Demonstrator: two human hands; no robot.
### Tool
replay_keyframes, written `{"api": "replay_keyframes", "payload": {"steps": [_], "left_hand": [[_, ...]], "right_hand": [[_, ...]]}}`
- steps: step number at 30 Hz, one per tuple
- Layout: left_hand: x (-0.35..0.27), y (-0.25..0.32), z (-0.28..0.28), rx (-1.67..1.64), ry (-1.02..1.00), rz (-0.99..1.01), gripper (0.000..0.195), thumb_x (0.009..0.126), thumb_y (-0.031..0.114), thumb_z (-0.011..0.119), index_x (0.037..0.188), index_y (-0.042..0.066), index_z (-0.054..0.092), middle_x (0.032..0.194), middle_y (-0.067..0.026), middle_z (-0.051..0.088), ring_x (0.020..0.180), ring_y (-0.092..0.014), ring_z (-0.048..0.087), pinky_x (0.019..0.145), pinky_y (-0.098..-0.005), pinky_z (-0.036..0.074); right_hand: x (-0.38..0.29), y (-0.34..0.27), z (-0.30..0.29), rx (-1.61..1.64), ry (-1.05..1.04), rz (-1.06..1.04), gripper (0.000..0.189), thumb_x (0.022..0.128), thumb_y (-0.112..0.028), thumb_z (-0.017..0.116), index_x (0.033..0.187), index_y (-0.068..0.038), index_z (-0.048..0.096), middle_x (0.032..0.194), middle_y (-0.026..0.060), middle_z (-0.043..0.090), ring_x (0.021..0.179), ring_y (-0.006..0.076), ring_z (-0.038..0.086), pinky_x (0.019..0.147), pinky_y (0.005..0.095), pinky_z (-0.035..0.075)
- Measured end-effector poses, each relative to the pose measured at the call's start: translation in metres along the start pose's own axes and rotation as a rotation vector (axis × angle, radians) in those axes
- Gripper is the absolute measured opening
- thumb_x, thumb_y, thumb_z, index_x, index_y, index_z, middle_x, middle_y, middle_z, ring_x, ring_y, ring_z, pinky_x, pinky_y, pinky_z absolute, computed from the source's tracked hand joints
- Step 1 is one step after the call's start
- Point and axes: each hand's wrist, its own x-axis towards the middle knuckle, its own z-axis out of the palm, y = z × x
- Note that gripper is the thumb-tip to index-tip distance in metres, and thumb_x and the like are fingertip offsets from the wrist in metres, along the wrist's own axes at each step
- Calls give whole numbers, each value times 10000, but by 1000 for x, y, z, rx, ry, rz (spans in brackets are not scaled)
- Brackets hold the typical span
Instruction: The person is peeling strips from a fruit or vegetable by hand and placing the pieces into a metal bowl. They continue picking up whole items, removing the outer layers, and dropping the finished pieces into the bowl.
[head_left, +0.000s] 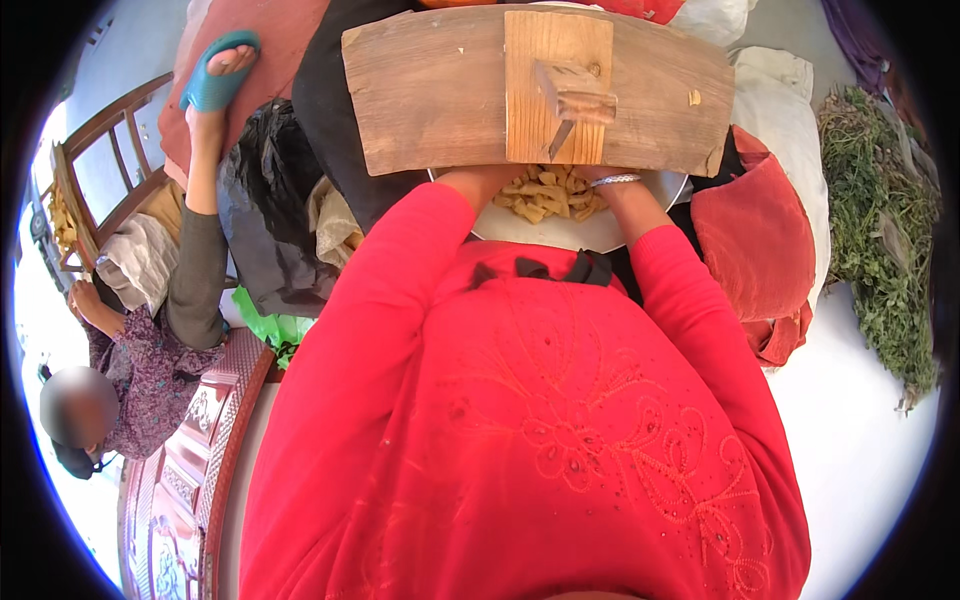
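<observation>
A wide wooden plank (435, 90) spans the area in front of me, with a smaller wooden board (559, 142) lying across its middle. On that board stands a wooden block-shaped handle (585, 107) with a dark flat piece below it. Under the plank's near edge sits a white basin (570, 238) holding cut yellowish-brown pieces (547, 196), perhaps food. My left hand (504, 177) reaches beneath the plank at the pile's left side. From the right, my right hand (595, 172), a silvery bracelet (615, 180) at its wrist, goes under too. The plank hides the fingers of both.
To the left are a black plastic bag (262, 172), a green bag (274, 322) and a seated person (150, 367) with one leg stretched out. A red cloth (754, 232) lies right of the basin. Bundled green plants (877, 225) are farther right.
</observation>
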Motion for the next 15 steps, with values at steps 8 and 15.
{"api": "replay_keyframes", "payload": {"steps": [8,15], "left_hand": [[23,-8,4,-39,64,29,678,805,326,608,1405,152,346,1414,-178,376,1316,-336,340,1058,-440,304],[0,46,-66,75,-195,30,601,834,256,550,1401,183,363,1375,-199,429,1267,-328,422,1014,-443,359]], "right_hand": [[39,52,60,29,238,-130,641,800,-453,611,1336,-132,464,1434,132,377,1327,312,313,1083,424,279],[-15,1,-27,-150,-1,-151,770,697,-420,735,1327,-88,443,1332,193,477,1246,358,414,1031,396,328]]}}
